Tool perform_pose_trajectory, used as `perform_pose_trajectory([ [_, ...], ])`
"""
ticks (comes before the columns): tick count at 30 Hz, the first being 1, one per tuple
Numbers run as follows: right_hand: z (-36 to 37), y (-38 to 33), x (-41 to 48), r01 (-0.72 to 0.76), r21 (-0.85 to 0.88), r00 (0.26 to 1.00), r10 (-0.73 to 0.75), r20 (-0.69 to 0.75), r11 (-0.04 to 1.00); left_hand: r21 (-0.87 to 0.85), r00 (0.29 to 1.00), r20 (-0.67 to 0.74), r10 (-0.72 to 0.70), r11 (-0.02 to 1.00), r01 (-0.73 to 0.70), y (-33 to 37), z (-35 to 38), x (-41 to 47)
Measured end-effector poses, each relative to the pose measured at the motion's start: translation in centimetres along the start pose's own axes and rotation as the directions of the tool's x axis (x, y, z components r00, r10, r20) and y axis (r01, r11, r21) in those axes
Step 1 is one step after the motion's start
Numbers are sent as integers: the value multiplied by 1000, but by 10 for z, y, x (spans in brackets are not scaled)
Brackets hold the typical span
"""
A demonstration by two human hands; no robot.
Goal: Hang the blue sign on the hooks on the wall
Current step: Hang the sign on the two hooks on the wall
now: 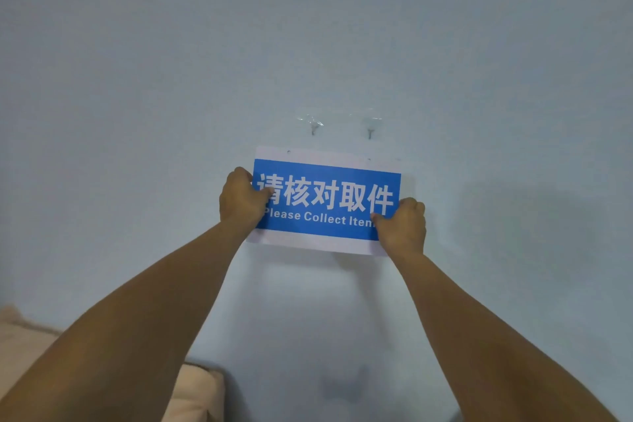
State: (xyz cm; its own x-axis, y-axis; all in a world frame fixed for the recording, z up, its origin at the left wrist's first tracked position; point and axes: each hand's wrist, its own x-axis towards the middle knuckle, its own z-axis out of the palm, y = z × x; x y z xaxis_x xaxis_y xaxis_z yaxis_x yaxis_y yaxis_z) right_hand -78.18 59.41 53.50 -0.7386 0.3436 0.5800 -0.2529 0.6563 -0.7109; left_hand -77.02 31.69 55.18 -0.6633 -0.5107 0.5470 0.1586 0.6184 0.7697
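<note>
Both hands hold blue sign (325, 202) below hooks (342, 130).

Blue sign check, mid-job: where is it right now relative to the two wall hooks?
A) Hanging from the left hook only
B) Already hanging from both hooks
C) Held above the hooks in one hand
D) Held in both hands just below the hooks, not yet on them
D. The blue sign is gripped by the left hand and right hand, its top edge below both hooks.
</note>
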Motion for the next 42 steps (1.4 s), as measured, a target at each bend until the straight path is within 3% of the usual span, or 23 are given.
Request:
perform_pose_trajectory([
  [8,35,8,62,-29,-8,992,28,-125,1000,-70,995,52,80,995,-76,2,67,75],
  [18,74,15,122,-50,3,980,50,-191,999,-107,992,102,80,992,-69,2,123,145],
  [42,94,31,149,59,16,968,-53,-244,998,-176,993,113,41,984,-21,-14,160,162],
])
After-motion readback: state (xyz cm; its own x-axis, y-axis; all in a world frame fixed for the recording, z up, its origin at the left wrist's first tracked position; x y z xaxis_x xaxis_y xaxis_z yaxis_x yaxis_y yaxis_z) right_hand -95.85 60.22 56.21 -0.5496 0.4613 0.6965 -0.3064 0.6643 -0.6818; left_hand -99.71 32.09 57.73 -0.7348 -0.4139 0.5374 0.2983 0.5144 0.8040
